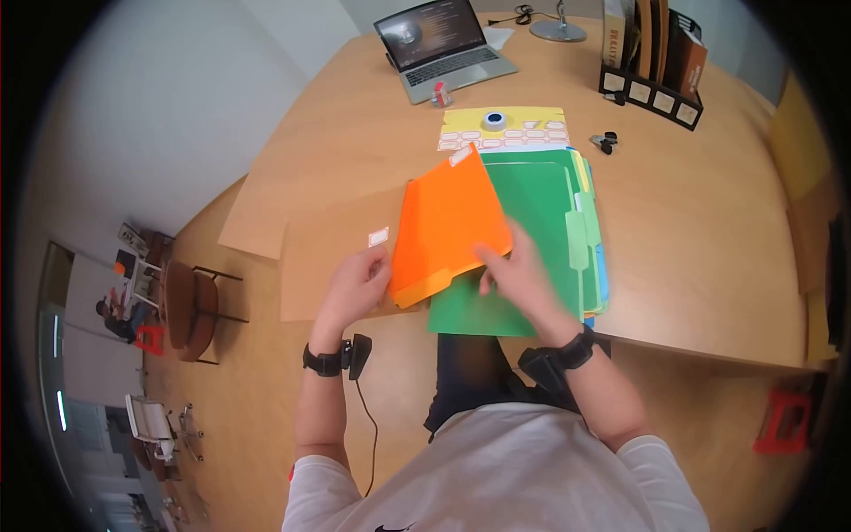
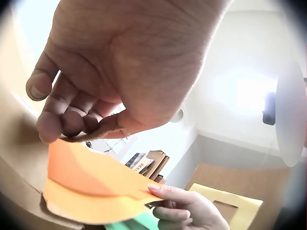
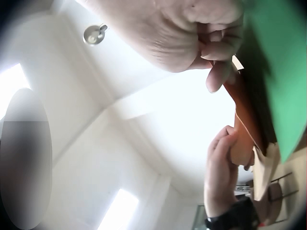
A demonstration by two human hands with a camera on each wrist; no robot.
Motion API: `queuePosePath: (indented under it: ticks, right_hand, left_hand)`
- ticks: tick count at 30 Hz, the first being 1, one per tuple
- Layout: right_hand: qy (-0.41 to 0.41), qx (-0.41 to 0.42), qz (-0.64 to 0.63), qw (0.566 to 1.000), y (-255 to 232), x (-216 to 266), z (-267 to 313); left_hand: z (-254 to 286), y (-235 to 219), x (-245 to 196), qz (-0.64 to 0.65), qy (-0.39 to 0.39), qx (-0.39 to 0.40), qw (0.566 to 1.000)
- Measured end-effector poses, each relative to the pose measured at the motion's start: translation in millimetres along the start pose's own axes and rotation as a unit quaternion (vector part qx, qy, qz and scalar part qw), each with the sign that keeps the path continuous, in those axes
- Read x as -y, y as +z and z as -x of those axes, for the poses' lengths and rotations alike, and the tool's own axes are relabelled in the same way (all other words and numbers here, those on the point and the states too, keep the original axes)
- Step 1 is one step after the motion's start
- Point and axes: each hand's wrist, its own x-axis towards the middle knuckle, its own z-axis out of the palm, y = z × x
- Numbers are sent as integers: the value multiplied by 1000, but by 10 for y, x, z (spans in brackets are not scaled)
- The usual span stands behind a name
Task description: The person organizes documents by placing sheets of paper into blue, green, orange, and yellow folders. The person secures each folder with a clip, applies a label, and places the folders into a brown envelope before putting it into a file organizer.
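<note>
We see the orange folder [image 1: 454, 226] held aslant over the brown folder [image 1: 324, 266] and the green folder [image 1: 532, 191] on the desk [image 1: 691, 257]. Our right hand [image 1: 523, 270] clamps its right edge, thumb uppermost; our left hand [image 1: 357, 285], fingers curled, clamps a brown edge beside it.

the folder [image 1: 454, 226] is bright orange; the folders [image 1: 532, 204] are deep green with paler green tabs [image 1: 578, 232]. a yellow sheet [image 1: 456, 119] bears white labels [image 1: 514, 140] outlined in red.
</note>
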Motion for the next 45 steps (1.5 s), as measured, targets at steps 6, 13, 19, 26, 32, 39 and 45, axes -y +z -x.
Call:
queuePosePath:
  ticks: [6, 13, 19, 26, 32, 39, 45]
  right_hand:
    - [23, 14, -5, 1000, 36, 51, 84]
    - [73, 27, -135, 988, 7, -40, 6]
    - [73, 44, -140, 987, 4, -15, -16]
    - [88, 42, -135, 986, 18, 9, -42]
    - [91, 37, -89, 991, -57, 5, -43]
    - [86, 59, -58, 993, -55, -20, -66]
    - [101, 121, -26, 987, 131, -45, 22]
  left_hand:
    - [4, 15, -31, 66, -21, 1, 998]
    - [149, 65, -270, -67, 37, -56, 995]
    - [460, 225, -196, -238, 201, -26, 950]
    - [561, 361, -23, -342, 174, -27, 923]
    - [576, 390, -36, -274, 170, -30, 946]
    - [571, 419, -8, -196, 135, -45, 970]
    - [561, 378, -38, -160, 127, -40, 978]
